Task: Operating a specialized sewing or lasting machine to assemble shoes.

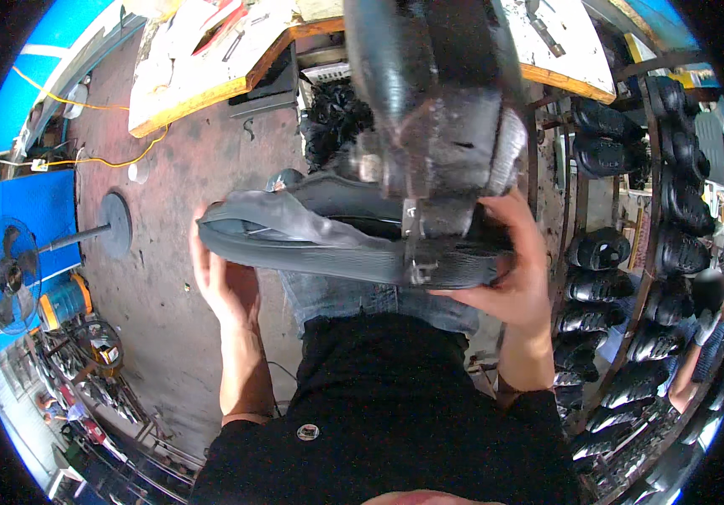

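A black shoe (311, 256) with a thick ribbed sole edge lies sideways before me, its grey lining or tongue piece (294, 217) loose at the opening. Around its left end my left hand (229, 290) is closed, the fingertips partly behind it. My right hand (520, 273) grips the other end, thumb below and fingers toward the machine. A large dark machine head (442, 109), much like a sole stitcher, comes down from above. Its narrow metal foot (416, 244) meets the shoe's sole edge near my right hand. The exact contact point is hidden.
A white workbench (181, 80) with a wooden edge stands ahead, tools on it. Black shoes (602, 156) fill racks at the right, where another person's arm (688, 379) shows. A standing fan (13, 265) and a yellow cord (114, 164) are at the left.
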The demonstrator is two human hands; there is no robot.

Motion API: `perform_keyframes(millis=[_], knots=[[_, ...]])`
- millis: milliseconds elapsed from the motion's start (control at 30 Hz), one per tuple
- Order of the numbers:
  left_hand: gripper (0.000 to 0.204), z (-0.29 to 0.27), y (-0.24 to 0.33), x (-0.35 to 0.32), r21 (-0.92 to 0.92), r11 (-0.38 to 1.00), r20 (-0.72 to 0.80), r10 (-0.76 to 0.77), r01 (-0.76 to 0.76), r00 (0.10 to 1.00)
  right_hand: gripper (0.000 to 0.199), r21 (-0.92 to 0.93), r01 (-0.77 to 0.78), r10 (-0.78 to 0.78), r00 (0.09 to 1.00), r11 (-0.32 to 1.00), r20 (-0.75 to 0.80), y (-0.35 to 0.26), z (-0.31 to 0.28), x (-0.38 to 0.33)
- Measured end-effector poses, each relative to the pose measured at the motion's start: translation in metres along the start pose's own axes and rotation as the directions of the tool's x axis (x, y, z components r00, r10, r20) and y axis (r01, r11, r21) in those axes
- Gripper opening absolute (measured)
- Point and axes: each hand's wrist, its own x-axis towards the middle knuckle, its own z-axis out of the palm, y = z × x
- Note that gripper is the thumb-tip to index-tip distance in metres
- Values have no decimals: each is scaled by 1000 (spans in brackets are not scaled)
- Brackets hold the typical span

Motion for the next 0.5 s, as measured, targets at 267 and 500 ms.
perform_keyframes(millis=[267, 500], knots=[[106, 94, 68, -7, 622, 110, 756, 177, -776, 631, 91, -200, 95, -67, 987, 975, 143, -24, 19, 20], [79, 128, 51, 3, 598, 461, 795, -239, -656, 557, 82, -391, 54, -1, 991, 919, 135, -47, 14, 23]])
